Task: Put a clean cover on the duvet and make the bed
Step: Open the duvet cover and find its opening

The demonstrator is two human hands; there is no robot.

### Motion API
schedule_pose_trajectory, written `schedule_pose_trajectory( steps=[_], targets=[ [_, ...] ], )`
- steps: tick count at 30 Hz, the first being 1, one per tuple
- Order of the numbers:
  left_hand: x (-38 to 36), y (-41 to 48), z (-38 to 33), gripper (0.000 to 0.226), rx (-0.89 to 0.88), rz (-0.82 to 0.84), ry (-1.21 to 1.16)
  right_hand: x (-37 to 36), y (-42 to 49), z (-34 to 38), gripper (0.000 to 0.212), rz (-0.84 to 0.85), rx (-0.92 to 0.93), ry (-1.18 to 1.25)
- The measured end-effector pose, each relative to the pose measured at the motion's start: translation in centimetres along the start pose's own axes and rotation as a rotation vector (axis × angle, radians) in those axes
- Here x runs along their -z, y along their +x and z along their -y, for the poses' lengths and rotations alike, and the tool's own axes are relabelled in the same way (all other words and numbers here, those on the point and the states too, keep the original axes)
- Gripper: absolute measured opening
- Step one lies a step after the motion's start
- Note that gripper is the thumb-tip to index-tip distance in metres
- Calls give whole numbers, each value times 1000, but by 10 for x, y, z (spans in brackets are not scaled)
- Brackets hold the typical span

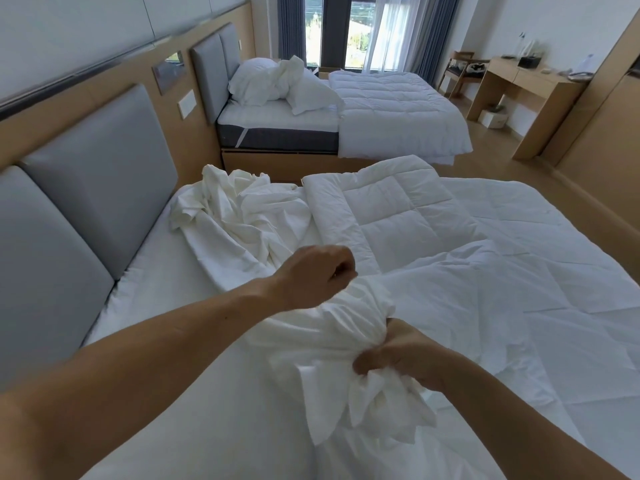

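Observation:
A white quilted duvet (398, 209) lies across the near bed (145, 306), its far corner folded back. A thin white duvet cover (242, 216) is crumpled near the grey headboard and runs toward me. My left hand (317, 271) is curled into a fist, gripping a fold of the white fabric at the duvet's near corner. Lower down, my right hand (398, 355) grips a bunched wad of the same white fabric (329, 330), whose loose ends hang below the fist.
A padded grey headboard (86, 209) runs along the left. A second bed (381, 109) with pillows and a quilt stands behind, across a narrow gap. A wooden desk (530, 95) and chair stand at the far right by the window. Wooden floor lies to the right.

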State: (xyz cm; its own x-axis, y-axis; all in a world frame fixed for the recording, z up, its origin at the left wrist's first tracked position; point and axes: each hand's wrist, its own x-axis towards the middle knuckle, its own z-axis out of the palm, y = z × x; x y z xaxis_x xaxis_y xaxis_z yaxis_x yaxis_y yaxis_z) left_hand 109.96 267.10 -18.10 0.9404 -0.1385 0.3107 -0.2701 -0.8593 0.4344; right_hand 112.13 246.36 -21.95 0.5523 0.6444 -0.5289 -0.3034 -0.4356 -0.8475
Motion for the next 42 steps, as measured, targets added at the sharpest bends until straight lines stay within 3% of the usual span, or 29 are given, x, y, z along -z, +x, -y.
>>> schedule_pose_trajectory(
  steps=[3, 10, 17, 20, 24, 27, 29, 32, 36, 38, 42],
  targets=[
    [-2, -2, -5, 17, 1, -18, -26, -2, 3, 0, 45, -100, 24, 91],
    [-21, -27, 1, 46, 102, 268, -33, 12, 5, 2, 34, -116, 63, 177],
    [-18, -21, 8, 14, 148, 478, -170, 4, 7, 1, 45, -59, 63, 208],
    [-18, -21, 8, 14, 19, 388, -70, 3, 5, 2, 43, -53, 87, 248],
    [-23, -12, 13, 22, -291, 56, 94, 3, 3, 8, 54, -46, 76, 249],
    [-32, -13, 16, 23, -430, -7, 132, 3, 5, 9, 58, -112, 50, 178],
    [-34, -18, 18, 24, -421, -3, 83, 4, 5, 6, 50, -157, 42, 183],
    [-36, -28, 22, 28, -249, -105, -37, 4, 2, 5, 34, -178, 39, 210],
    [-31, -38, 19, 33, 201, -197, -185, 3, 1, 5, 38, -190, 8, 174],
    [-21, -43, 10, 45, 445, -45, -322, 1, 1, 5, 37, -181, 3, 145],
    [-4, -59, -15, 59, 736, 527, -396, -3, 4, 10, 30, -188, 24, 153]
  ],
)
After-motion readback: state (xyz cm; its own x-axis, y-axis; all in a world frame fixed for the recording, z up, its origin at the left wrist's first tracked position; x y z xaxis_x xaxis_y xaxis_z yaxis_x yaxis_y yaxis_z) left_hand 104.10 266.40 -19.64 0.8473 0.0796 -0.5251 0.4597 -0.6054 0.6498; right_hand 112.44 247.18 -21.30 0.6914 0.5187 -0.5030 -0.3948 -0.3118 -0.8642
